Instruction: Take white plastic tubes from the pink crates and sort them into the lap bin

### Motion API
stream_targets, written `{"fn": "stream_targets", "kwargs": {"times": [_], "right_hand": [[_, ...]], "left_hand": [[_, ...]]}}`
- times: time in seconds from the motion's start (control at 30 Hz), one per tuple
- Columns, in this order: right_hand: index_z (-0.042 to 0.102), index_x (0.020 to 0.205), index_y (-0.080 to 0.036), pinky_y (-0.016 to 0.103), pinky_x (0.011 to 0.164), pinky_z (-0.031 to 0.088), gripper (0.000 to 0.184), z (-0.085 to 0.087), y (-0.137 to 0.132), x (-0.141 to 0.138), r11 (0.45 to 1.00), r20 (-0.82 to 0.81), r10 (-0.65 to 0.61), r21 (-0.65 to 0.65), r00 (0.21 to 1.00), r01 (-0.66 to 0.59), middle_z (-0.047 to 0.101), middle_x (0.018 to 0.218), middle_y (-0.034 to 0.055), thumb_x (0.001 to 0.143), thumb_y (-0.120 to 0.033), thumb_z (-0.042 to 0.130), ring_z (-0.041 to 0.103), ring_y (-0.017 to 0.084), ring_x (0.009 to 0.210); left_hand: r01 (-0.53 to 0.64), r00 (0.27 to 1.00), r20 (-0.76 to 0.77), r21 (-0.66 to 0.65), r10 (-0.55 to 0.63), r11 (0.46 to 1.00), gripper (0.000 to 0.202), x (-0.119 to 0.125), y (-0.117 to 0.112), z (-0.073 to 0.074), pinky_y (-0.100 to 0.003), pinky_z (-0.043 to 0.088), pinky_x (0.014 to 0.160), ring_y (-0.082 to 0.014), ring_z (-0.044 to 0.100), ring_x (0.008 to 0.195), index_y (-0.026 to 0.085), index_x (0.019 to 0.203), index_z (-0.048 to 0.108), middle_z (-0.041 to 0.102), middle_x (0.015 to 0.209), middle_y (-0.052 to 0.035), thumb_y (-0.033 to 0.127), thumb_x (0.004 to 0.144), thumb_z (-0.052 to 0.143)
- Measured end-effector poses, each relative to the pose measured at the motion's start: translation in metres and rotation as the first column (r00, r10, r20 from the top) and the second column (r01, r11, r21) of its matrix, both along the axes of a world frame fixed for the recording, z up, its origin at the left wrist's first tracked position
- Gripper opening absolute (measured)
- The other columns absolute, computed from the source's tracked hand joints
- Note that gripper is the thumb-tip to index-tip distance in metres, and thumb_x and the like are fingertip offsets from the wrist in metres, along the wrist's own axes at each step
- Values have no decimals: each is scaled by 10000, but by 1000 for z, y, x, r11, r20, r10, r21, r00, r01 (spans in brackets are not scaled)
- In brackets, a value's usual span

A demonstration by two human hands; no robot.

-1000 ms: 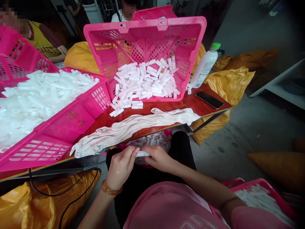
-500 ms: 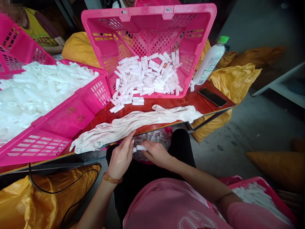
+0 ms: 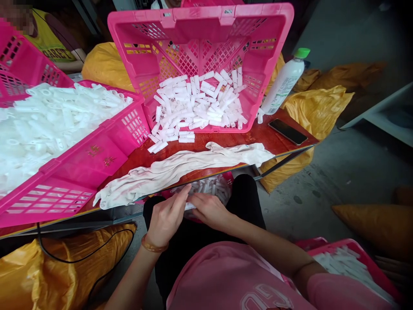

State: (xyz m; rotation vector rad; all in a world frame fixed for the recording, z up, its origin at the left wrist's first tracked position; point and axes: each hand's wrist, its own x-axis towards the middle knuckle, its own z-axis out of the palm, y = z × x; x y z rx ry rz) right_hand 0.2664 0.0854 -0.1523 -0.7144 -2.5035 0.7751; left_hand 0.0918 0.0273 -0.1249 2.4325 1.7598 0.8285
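Over my lap, my left hand (image 3: 168,215) and my right hand (image 3: 209,209) meet around a short white plastic tube (image 3: 189,206). Only a small stretch of it shows between the fingers. The right fingers close over its right end, while the left thumb and fingers pinch the left end. Whether it is one tube or two pushed together is hidden. Below the hands, between my knees, is a container of similar white tubes (image 3: 208,186). On the table just beyond them lies a crumpled white cloth (image 3: 180,165).
A tipped pink crate (image 3: 201,17) spills white tubes onto the red table (image 3: 222,138). At left stands a full pink crate (image 3: 80,157). A bottle (image 3: 284,84) and a phone (image 3: 288,131) sit at the right. Yellow sacks (image 3: 64,267) and another crate (image 3: 351,262) surround me; a person sits across.
My hands have come closer together. The gap between the white pieces at my left and right fingers has closed, and less of the white plastic shows now.
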Motion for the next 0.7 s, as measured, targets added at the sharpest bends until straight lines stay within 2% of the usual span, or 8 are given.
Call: {"fn": "stream_targets", "kwargs": {"times": [0.1, 0.2, 0.27, 0.37, 0.43, 0.5, 0.6, 0.7], "right_hand": [[567, 977, -140, 358, 796, 486, 139, -6, -3, -7, 985, -4, -61, 162, 998, 61, 618, 919, 120, 964, -176, 434, 583, 232, 860], [566, 999, -148, 311, 766, 483, 132, 1, 0, -6, 999, -71, -19, -28, 997, 17, 617, 944, 97, 974, -240, 474, 587, 203, 845], [575, 994, -166, 253, 711, 462, 123, 9, 3, 0, 974, -119, 29, -218, 992, -55, 616, 892, 43, 969, -270, 513, 586, 157, 780], [598, 954, -166, 206, 615, 403, 151, 19, 6, 9, 909, -160, 44, -403, 986, -106, 572, 743, -21, 969, -298, 528, 542, 108, 658], [603, 945, -162, 194, 580, 383, 178, 20, 5, 12, 880, -171, 80, -451, 982, -151, 550, 705, -35, 968, -324, 533, 526, 100, 630], [603, 967, -163, 199, 597, 403, 173, 18, 2, 10, 904, -141, 76, -408, 987, -128, 580, 747, -18, 974, -314, 519, 552, 112, 663], [604, 1076, -153, 252, 701, 455, 188, 13, -2, 6, 986, -33, -97, -142, 995, 91, 648, 914, 74, 975, -244, 475, 600, 172, 801], [600, 1121, -149, 278, 758, 464, 220, 12, -1, 9, 987, -31, -159, -11, 987, 159, 656, 981, 114, 978, -226, 451, 603, 197, 870]], "left_hand": [[-42, 976, 205, -136, 69, 990, 480, 14, 3, 4, -314, 518, 879, -213, 666, 1020, 229, 1491, 387, 670, 1200, -115, 280, 1014, 397], [-111, 816, 539, -210, 210, 971, 462, 17, 4, 8, -326, 523, 823, -192, 630, 903, 202, 1437, 415, 645, 1078, -100, 378, 1035, 272], [-148, 687, 684, -199, 245, 969, 399, 9, 2, 11, -295, 508, 750, -170, 588, 804, 191, 1250, 537, 622, 970, -72, 384, 1034, 263], [-99, 747, 629, -217, 217, 971, 188, -8, -6, 13, -277, 467, 744, -172, 570, 807, 193, 941, 607, 612, 890, -44, 338, 974, 492], [-7, 811, 566, -240, 146, 971, 126, -14, -11, 14, -282, 457, 773, -183, 585, 844, 195, 904, 631, 629, 890, -43, 287, 943, 554], [41, 816, 567, -245, 109, 969, 155, -13, -15, 14, -279, 455, 762, -181, 592, 830, 195, 892, 642, 636, 874, -42, 271, 958, 524], [54, 804, 581, -281, 126, 958, 235, -5, -17, 15, -262, 437, 699, -158, 561, 735, 188, 795, 615, 595, 776, -21, 270, 976, 489], [55, 801, 588, -261, 114, 964, 232, 0, -17, 14, -253, 427, 676, -147, 540, 706, 186, 788, 606, 577, 756, -15, 253, 976, 487]]}}
